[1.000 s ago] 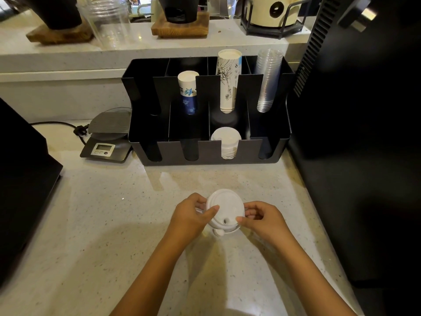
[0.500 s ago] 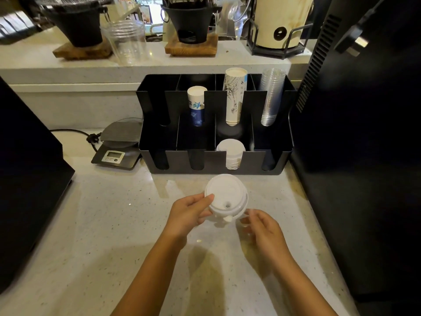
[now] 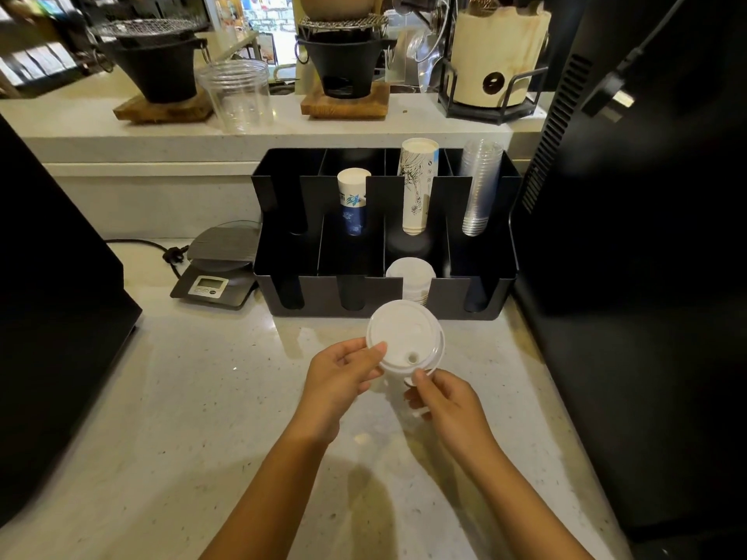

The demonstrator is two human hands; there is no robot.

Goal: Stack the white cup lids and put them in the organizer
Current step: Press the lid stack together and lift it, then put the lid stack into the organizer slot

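A stack of white cup lids (image 3: 404, 337) is held up above the counter, just in front of the black organizer (image 3: 283, 293). My left hand (image 3: 343, 377) grips the stack's left edge with the thumb on top. Fingertips of my right hand (image 3: 440, 398) touch the stack's lower right rim. Another stack of white lids (image 3: 410, 276) lies on its side in the organizer's front row, third slot from the left.
The organizer's back row holds a blue-print paper cup stack (image 3: 352, 200), a tall white paper cup stack (image 3: 418, 183) and clear plastic cups (image 3: 481, 183). A digital scale (image 3: 218, 272) sits left of it. Black machines stand at the left (image 3: 52, 297) and right (image 3: 630, 276).
The lid stack has been lifted off the counter and carried forward toward the organizer. My right hand let go of the side and now touches the lower rim.
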